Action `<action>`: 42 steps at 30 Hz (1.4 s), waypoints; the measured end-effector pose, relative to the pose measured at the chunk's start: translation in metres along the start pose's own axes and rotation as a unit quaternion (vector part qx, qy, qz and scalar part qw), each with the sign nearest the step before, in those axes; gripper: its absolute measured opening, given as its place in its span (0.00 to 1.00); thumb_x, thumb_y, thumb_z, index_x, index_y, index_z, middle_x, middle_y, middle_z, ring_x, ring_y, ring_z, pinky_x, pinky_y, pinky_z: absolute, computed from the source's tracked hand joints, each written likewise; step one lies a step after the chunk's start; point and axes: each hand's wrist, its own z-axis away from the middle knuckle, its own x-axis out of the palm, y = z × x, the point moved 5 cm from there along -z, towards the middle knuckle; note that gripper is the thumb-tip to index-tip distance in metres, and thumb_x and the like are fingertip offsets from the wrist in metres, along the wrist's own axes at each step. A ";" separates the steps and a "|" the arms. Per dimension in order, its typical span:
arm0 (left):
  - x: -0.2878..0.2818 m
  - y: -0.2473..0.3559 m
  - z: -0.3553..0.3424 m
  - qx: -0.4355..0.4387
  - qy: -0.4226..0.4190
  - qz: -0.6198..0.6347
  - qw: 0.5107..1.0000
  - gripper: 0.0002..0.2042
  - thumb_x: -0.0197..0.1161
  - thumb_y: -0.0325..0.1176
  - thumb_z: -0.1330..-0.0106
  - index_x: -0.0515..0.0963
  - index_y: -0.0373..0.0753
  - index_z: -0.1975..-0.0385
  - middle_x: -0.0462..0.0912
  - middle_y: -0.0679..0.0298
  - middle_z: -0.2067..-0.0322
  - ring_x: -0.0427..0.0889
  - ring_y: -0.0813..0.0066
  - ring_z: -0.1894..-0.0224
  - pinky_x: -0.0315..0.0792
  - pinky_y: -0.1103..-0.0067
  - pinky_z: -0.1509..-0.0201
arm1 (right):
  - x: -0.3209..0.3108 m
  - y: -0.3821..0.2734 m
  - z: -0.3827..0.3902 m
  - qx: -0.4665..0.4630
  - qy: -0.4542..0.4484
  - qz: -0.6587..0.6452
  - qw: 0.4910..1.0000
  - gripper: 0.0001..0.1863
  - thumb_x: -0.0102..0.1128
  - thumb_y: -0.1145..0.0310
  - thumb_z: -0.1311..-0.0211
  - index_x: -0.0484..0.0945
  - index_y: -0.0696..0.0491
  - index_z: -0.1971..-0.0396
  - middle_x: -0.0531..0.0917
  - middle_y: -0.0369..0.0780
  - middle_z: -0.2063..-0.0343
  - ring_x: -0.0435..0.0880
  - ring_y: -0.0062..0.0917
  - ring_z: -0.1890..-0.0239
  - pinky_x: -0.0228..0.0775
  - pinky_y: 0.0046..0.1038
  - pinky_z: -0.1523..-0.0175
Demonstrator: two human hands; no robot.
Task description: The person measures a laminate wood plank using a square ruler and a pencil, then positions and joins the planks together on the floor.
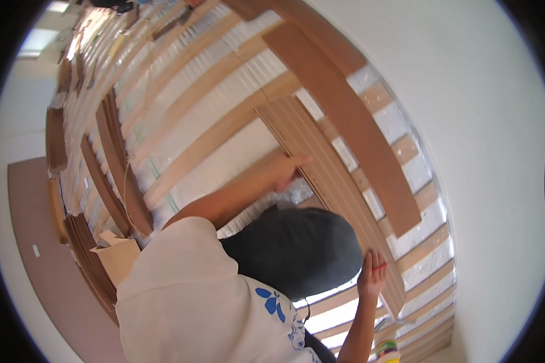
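Note:
Neither my left hand nor my right hand shows. Another person in a pale shirt (181,290) with a blue print and a dark cap (297,248) bends over a brown striped plank (330,169). That person's left hand (289,171), a little blurred, is at the plank's near edge. Their right hand (372,275) lies at the plank's lower end, with something thin and red at the fingers. Past this plank a plain reddish-brown plank (351,121) rests across the wooden battens.
Pale battens (212,133) run over silvery sheeting on the floor. Stacked brown planks (124,163) and an opened cardboard box (116,257) are at left. A white wall (466,109) borders the right, near a small tub (386,349). Part of someone (112,5) shows at the top.

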 end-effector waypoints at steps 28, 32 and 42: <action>-0.089 0.126 -0.059 0.356 0.282 -0.635 0.625 0.25 0.69 0.50 0.31 0.81 0.40 0.42 0.81 0.46 0.45 0.80 0.45 0.43 0.75 0.59 0.39 | 0.110 0.089 0.292 0.833 0.122 -0.078 0.534 0.47 0.78 0.48 0.38 0.67 0.67 0.32 0.78 0.57 0.41 0.84 0.45 0.47 0.79 0.41 0.40; -0.083 0.114 -0.094 0.313 0.250 -0.607 0.686 0.29 0.70 0.51 0.32 0.80 0.39 0.37 0.79 0.49 0.43 0.80 0.48 0.43 0.75 0.61 0.37 | 0.124 0.093 0.304 0.790 0.299 -0.429 0.321 0.37 0.72 0.50 0.30 0.74 0.68 0.37 0.81 0.53 0.43 0.84 0.40 0.45 0.80 0.34 0.39; -0.081 0.122 -0.107 0.313 0.215 -0.549 0.744 0.27 0.72 0.48 0.32 0.82 0.36 0.40 0.84 0.49 0.44 0.83 0.53 0.42 0.76 0.66 0.37 | 0.130 0.071 0.248 0.755 0.367 -0.466 0.279 0.31 0.57 0.56 0.18 0.69 0.69 0.32 0.77 0.53 0.36 0.77 0.39 0.33 0.71 0.34 0.25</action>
